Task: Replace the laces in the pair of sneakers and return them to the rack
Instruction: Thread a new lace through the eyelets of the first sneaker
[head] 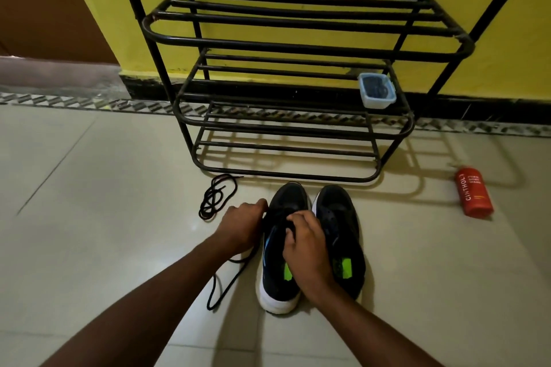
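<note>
left hand (243,225) fisted on black lace (229,280); right hand (307,250) pinching lace at left sneaker (278,271); pale tiled floor (89,217), black rack (298,116) far.

One head-worn wide-angle view, looked forward and down past my forearms, close over the pale tiled floor (89,188), facing the black metal-tube shoe rack (298,45) against a yellow wall (507,39).

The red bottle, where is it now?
The red bottle lies on its side on the floor at the right of the head view, right of the shoe rack and the sneakers.
</note>
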